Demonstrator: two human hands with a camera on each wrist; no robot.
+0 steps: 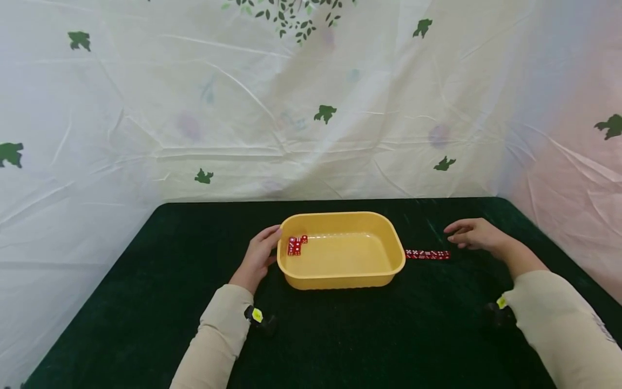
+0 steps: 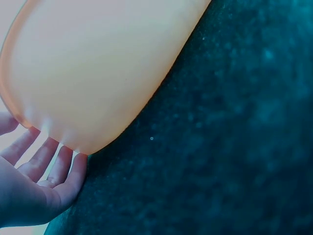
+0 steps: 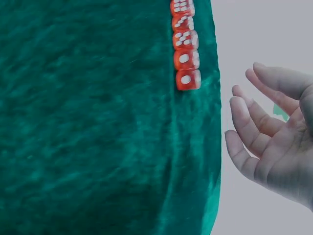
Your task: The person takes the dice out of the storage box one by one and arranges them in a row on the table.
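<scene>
A yellow plastic basin point(image 1: 350, 258) stands on the dark green cloth. Inside it, near the left wall, lie several red dice point(image 1: 294, 247) with white pips. My left hand point(image 1: 258, 255) rests on the outside of the basin's left end; in the left wrist view its fingers point(image 2: 59, 164) lie nearly straight against the wall. From the basin's right side runs a straight row of red dice point(image 1: 427, 254), touching one another. Just beyond that row's right end, my right hand point(image 1: 473, 236) hovers with loosely bent fingers, holding nothing.
Green velvet-like cloth covers the table point(image 1: 369, 335). A pale curtain point(image 1: 272, 135) with green leaf and bird shapes hangs behind it and along both sides. Each wrist carries a dark camera mount with a yellow tag.
</scene>
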